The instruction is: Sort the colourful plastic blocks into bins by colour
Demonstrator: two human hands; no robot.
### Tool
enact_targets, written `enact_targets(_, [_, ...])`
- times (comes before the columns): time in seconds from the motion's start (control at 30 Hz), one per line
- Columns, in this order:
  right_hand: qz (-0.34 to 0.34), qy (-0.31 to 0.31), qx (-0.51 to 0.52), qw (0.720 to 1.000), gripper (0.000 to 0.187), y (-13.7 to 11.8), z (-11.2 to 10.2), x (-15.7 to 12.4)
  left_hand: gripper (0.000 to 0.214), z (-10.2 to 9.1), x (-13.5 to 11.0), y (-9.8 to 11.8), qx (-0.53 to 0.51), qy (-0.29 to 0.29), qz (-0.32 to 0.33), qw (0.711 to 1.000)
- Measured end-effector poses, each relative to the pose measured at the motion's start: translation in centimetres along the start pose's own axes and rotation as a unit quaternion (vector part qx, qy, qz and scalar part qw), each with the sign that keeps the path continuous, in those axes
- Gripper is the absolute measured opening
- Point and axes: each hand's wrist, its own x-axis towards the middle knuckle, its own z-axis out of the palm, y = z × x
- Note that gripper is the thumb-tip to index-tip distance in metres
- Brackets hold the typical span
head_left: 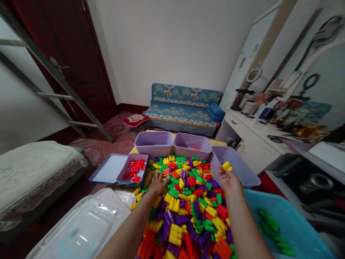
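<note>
A heap of plastic building blocks in red, yellow, green, purple and orange covers the table in front of me. My left hand lies on the heap's left side, fingers stretched out and apart, near some orange blocks. On the right, my right hand pinches a yellow block between its fingertips. That hand is raised at the near left side of a purple bin. Left of the heap, an open case holds red blocks.
Behind the heap stand two purple bins, the left one and the right one with a small orange-red piece inside. A teal bin at right holds green blocks. Clear plastic lids lie near left. Beyond is a blue sofa.
</note>
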Motion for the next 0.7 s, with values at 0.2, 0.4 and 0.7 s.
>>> enact_targets(0.2, [0.002, 0.003, 0.004, 1.0, 0.012, 0.5, -0.5, 0.3, 0.083, -0.4, -0.5, 0.5, 0.009, -0.025, -0.02, 0.999])
enact_targets(0.4, [-0.039, -0.109, -0.213, 0.97, 0.042, 5.2, 0.2, -2.1, 0.084, -0.5, -0.5, 0.6, 0.01, -0.029, -0.028, 0.999])
enact_targets(0.7, [-0.159, -0.206, -0.585, 0.768, 0.051, 9.8, 2.5, -2.0, 0.084, -0.6, -0.6, 0.7, 0.009, -0.035, -0.033, 0.999])
